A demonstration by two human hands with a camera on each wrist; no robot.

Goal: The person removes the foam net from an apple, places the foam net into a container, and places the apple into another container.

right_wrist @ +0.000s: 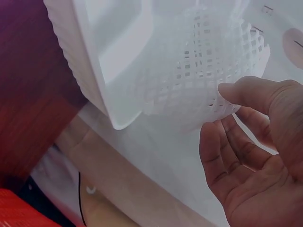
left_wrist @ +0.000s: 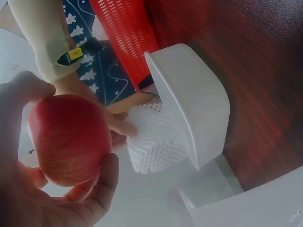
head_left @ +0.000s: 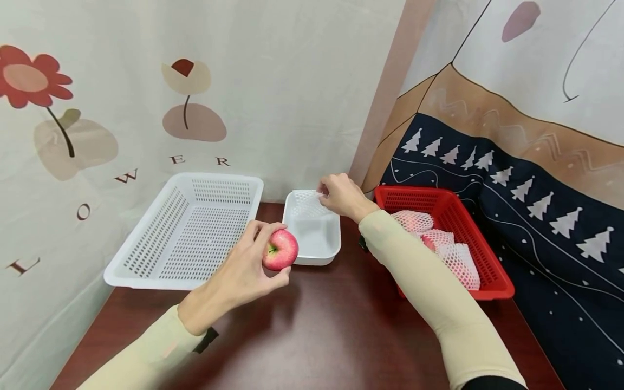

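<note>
A red apple (head_left: 280, 250) with its stem showing is gripped between the thumb and fingers of my left hand (head_left: 244, 265), in front of the small white tub (head_left: 319, 238). In the left wrist view the same apple (left_wrist: 70, 139) fills the hand. My right hand (head_left: 343, 196) is over the tub's far right corner. Its thumb and fingers pinch the edge of a white foam net sleeve (right_wrist: 203, 66), which looks limp and hollow. In the head view the sleeve (head_left: 307, 203) overlaps the far end of the tub.
A large white slotted basket (head_left: 195, 238) stands on the left of the dark red table (head_left: 322, 325). On the right, a red basket (head_left: 487, 260) holds several net-wrapped fruits (head_left: 458, 260), partly behind my right forearm. Printed curtains hang close behind.
</note>
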